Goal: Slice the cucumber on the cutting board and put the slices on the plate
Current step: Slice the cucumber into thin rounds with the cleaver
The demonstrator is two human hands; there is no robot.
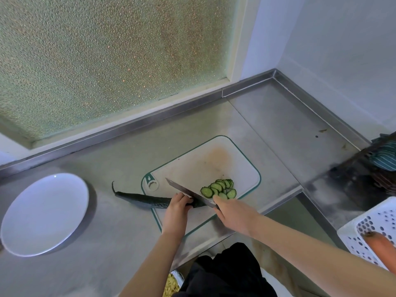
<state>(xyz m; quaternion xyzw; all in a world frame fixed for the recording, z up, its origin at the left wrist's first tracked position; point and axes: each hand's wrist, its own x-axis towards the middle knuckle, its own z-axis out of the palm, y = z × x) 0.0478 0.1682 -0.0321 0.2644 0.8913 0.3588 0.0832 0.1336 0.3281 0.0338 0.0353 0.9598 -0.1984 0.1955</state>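
A dark green cucumber (141, 200) lies across the left edge of the white, green-rimmed cutting board (205, 161), its stalk end out on the steel counter. My left hand (177, 205) presses down on the cucumber near its cut end. My right hand (230, 213) grips the handle of a dark knife (186, 190), whose blade stands on the cucumber right beside my left fingers. Several round slices (220, 188) lie overlapping on the board to the right of the blade. A white plate (42, 213) sits empty at the far left of the counter.
The steel counter (267, 125) runs to a raised back edge under a frosted window and a white wall corner. At the right stand a white perforated basket (364, 232) holding a carrot (381, 245) and a striped cloth (385, 156). The counter's front edge drops off just below the board.
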